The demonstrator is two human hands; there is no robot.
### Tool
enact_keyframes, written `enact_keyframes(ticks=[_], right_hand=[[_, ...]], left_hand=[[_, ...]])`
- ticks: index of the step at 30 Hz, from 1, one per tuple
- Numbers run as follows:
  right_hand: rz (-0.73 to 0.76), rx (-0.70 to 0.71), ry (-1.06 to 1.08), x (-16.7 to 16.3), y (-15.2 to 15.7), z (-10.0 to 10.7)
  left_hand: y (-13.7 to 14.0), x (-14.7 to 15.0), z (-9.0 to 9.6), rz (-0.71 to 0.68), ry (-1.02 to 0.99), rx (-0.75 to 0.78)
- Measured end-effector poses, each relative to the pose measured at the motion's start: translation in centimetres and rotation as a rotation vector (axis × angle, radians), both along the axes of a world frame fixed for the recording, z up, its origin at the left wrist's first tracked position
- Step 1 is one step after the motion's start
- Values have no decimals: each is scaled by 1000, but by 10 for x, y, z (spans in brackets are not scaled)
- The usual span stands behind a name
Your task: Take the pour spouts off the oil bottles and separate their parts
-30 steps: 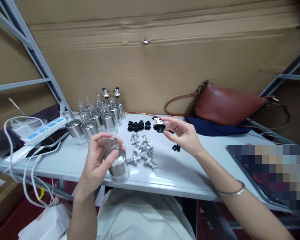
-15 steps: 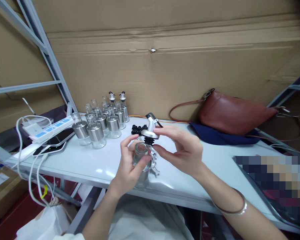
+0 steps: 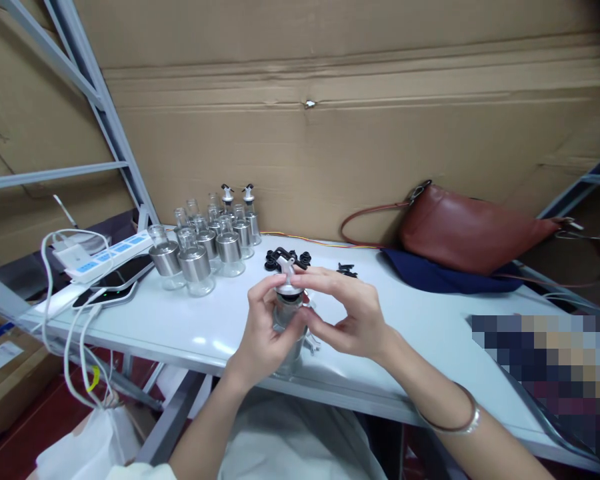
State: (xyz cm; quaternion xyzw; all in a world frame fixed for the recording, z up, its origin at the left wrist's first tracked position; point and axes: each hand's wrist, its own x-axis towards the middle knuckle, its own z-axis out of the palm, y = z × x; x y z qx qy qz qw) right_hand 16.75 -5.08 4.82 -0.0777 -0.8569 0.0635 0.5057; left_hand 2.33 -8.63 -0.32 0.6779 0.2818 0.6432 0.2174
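My left hand wraps round the neck of a glass bottle standing near the table's front edge. A silver pour spout with a black flip lever sits at the bottle's mouth, its black stopper mostly inside the neck. The thumb and fingers of my right hand grip the spout's collar from the right side. Just behind lie black stopper parts and small black levers. Some silver spout pieces are partly hidden behind the bottle and my hands.
Several glass bottles with steel sleeves stand at the back left, two fitted with spouts. Left of them are a power strip, phones and white cables. A brown bag on dark blue cloth occupies the back right.
My right hand has brought the spout down and left from above the bottle, and its stopper has gone into the neck. My left hand still holds the bottle.
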Motion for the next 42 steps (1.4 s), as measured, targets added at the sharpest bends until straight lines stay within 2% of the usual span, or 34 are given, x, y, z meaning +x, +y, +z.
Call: enact_keyframes(ticks=[8,13,19,25,33,36,40,42], right_hand=[[28,-26,13,-4,4,-8],[16,60,30,-4,7,-11],[-87,117,28,-3,4,-15],[-114,122,30,-5,1,-14],[-101,130,5,-5,-1,-13],[-99,180,-44,1,1,-10],[-79,231,-88,14,8,-2],[-92,207,-34,21,14,-1]], left_hand=[[-1,-1,2,-41,21,-11],[2,-3,3,-12,75,23],[7,1,0,-56,-13,79],[9,4,-7,47,-91,112],[11,2,-16,72,-88,60],[6,-4,-5,66,-11,86],[0,-31,32,39,158,1],[6,-52,48,86,219,-62]])
